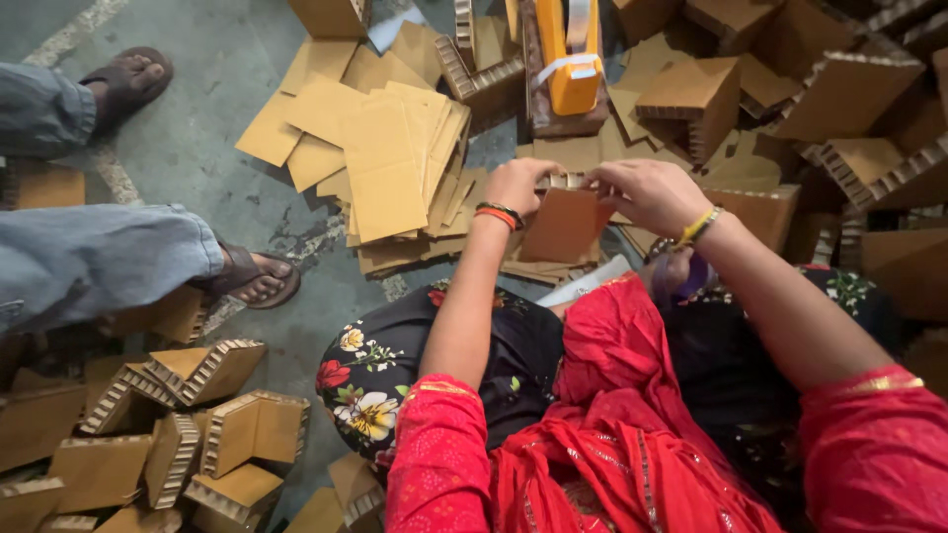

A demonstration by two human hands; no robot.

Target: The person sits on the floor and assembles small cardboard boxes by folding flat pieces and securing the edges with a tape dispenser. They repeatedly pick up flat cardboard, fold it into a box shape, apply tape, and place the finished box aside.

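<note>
Here, at centre frame: left hand (515,186) and right hand (644,193) both in a pinching grip on the top edge of a brown cardboard piece (565,225), upright above the lap. Just left on the floor, a loose stack of flat sheets (387,163). Possibly a slip or bent corner, given fingertip-only hold.

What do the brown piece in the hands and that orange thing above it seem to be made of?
The brown piece, pinched by the left hand and right hand, looks like matte honeycomb cardboard: its cut edge shows open cells. The orange tape dispenser looks like smooth, slightly glossy plastic.
</note>
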